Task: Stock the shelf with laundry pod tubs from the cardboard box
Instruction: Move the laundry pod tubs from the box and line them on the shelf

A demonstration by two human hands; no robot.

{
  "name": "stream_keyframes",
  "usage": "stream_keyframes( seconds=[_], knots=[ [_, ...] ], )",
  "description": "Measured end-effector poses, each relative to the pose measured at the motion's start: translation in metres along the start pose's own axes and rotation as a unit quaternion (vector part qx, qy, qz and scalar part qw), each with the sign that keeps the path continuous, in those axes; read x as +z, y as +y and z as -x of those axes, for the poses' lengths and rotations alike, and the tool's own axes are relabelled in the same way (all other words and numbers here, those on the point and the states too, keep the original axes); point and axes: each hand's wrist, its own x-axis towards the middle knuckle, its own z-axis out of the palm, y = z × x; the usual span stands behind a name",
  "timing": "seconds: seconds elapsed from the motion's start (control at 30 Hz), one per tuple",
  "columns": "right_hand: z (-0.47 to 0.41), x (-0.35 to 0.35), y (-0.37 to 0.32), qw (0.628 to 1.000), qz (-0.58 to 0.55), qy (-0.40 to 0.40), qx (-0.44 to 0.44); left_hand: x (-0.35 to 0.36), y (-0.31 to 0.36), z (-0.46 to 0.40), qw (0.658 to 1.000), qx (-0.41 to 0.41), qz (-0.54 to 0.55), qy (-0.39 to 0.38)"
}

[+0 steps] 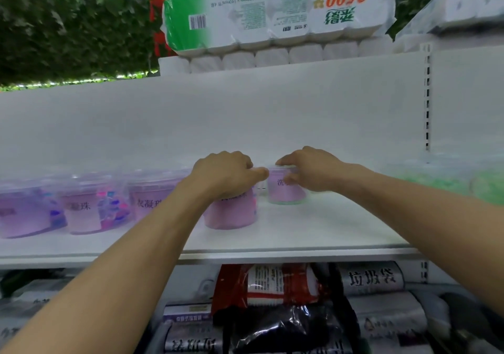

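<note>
a: while both arms reach over the shelf [313, 233], note the two tubs under the hands. near tub [231, 213]: round, pale purple wall, dark characters partly covered by the wrist. far tub [285, 188]: same purple, clear lid, a greenish rim at its base, one character readable on its label.

b: materials?

a: translucent plastic, smooth, slightly tapered cylinders. shelf is matte white board with a white back panel and a slotted upright at right. three more purple tubs [81, 206] stand in a row to the left, clear lids, white labels, coloured pods visible through one wall. green tubs [436, 179] at far right, blurred.

b: hand positions?

a: left hand [226, 173] lies on top of the near tub, fingers curled down over the lid's far edge, thumb pointing toward the far tub. grasping it, as far as the view shows. right hand [311, 171] is at the far tub: thumb over the lid, fingers bent round its right side. grasping that one.

b: placement of the tubs?

a: both upright on the shelf. near tub mid-depth, just right of the row of three. far tub behind and to its right, close to the back panel. apart, small gap between them.

b: surroundings?

a: tissue packs [272, 12] stacked above. bag rolls [371, 277] on the level below.
</note>
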Motion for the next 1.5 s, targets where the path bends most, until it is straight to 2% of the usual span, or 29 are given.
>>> stream_keyframes(
  seconds=[0.1,0.17,0.23,0.33,0.47,0.53,0.7,0.8,0.87,0.93,1.0,1.1,1.13,1.2,1.27,1.37,1.43,1.5],
  knots=[
    [0.022,-0.009,-0.002,0.998,-0.040,-0.050,-0.018,0.002,0.001,0.001,0.999,-0.005,0.013,0.032],
    [0.046,-0.015,-0.002,0.997,-0.068,-0.014,-0.020,0.008,0.001,0.007,0.993,0.005,0.015,0.114],
    [0.075,-0.024,0.003,0.998,-0.029,0.037,-0.035,0.018,-0.002,0.019,0.977,0.043,0.015,0.209],
    [0.118,-0.052,0.026,0.995,0.041,0.083,-0.029,0.033,-0.013,0.035,0.958,0.124,0.016,0.260],
    [0.146,-0.085,0.068,0.988,0.065,-0.020,0.136,0.038,-0.020,0.035,0.958,0.136,0.008,0.253],
    [0.149,-0.087,0.074,0.982,0.046,-0.050,0.175,0.039,-0.019,0.035,0.956,0.134,0.002,0.263],
    [0.142,-0.074,0.062,0.994,0.044,0.019,0.101,0.041,-0.019,0.036,0.953,0.134,-0.001,0.271],
    [0.136,-0.071,0.053,0.993,-0.121,0.001,0.011,0.041,-0.019,0.037,0.954,0.135,0.008,0.267],
    [0.134,-0.068,0.049,0.967,-0.251,-0.026,-0.030,0.041,-0.020,0.038,0.953,0.137,0.013,0.268],
    [0.130,-0.066,0.051,0.955,-0.292,-0.027,-0.046,0.042,-0.021,0.039,0.952,0.139,0.015,0.273],
    [0.129,-0.067,0.054,0.959,-0.278,-0.025,-0.046,0.042,-0.021,0.040,0.952,0.140,0.017,0.270],
    [0.131,-0.061,0.054,0.986,-0.145,-0.050,-0.073,0.042,-0.021,0.040,0.955,0.139,0.028,0.262],
    [0.132,-0.056,0.053,0.991,-0.093,-0.033,-0.093,0.042,-0.021,0.041,0.955,0.137,0.026,0.262],
    [0.132,-0.045,0.051,0.989,-0.042,0.050,-0.130,0.043,-0.019,0.042,0.952,0.137,0.011,0.272],
    [0.132,-0.042,0.053,0.978,-0.096,0.138,-0.125,0.042,-0.012,0.043,0.942,0.157,-0.002,0.298],
    [0.128,-0.053,0.057,0.943,-0.258,0.198,-0.068,0.034,0.008,0.045,0.927,0.201,0.028,0.315],
    [0.122,-0.056,0.059,0.936,-0.283,0.205,-0.034,0.028,0.025,0.045,0.930,0.222,0.096,0.278],
    [0.116,-0.053,0.057,0.955,-0.210,0.209,-0.023,0.024,0.040,0.043,0.937,0.231,0.163,0.205]
  ],
)
